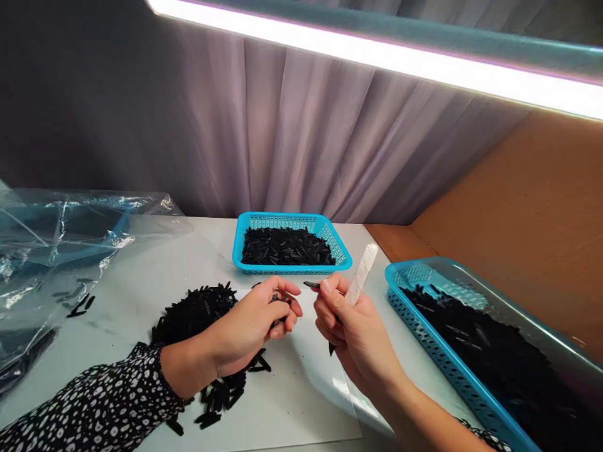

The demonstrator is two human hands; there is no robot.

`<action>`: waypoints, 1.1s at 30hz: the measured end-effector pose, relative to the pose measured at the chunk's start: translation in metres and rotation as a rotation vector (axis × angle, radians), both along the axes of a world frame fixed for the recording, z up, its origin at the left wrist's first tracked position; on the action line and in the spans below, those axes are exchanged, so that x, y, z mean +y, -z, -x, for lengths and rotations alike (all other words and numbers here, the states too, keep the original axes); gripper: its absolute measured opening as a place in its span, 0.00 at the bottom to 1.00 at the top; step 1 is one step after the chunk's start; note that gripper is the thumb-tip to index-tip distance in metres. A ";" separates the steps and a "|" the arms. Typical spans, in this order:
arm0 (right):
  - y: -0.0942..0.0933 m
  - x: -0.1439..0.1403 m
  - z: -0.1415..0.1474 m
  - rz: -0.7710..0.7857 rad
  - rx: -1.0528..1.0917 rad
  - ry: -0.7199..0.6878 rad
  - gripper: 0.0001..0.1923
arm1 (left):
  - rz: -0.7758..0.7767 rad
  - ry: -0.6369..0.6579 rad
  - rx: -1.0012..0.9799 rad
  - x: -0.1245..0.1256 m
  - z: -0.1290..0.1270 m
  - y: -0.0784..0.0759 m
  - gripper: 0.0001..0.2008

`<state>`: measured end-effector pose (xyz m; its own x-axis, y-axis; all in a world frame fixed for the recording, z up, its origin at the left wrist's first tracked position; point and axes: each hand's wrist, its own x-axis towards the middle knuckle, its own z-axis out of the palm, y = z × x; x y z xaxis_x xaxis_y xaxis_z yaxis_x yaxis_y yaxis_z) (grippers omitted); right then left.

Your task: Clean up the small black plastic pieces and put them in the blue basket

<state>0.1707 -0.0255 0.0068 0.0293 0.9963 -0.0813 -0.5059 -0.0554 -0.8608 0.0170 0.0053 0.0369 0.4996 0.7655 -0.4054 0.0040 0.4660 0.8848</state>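
Note:
My left hand (266,311) is curled around several small black pieces (279,307), above the right side of a loose heap (193,314) of the same slim, dark pieces. Between thumb and forefinger, my right hand (346,314) pinches one small black piece (311,285). The same hand grips a flat tool with a white-wrapped handle (362,273); a dark pointed tip shows below the fingers, and the part between is hidden. The two hands are close together but apart, over a white sheet (301,402).
A blue basket (292,270) of black pieces stands at the back. At right is a larger blue basket (452,367), also holding black pieces, partly under clear plastic. Clear plastic film (61,251) lies at left, near a few stray pieces. A bright tube light (377,53) hangs above.

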 end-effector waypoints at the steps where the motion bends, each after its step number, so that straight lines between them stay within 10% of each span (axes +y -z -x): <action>1: 0.000 0.000 0.000 -0.006 0.022 0.001 0.17 | -0.006 0.007 -0.013 0.000 0.000 0.000 0.15; 6: -0.002 0.004 -0.005 -0.028 0.037 -0.020 0.11 | -0.043 0.023 -0.054 0.000 0.000 0.000 0.28; 12: 0.007 0.004 -0.006 -0.157 -0.568 -0.029 0.13 | -0.080 0.031 -0.051 -0.002 0.001 0.002 0.35; 16: 0.012 0.000 -0.004 -0.268 -0.610 -0.143 0.15 | -0.065 0.053 -0.104 -0.004 0.001 0.001 0.38; 33: 0.004 0.002 -0.008 -0.053 -0.320 0.021 0.18 | -0.092 -0.016 -0.030 -0.001 0.001 -0.002 0.10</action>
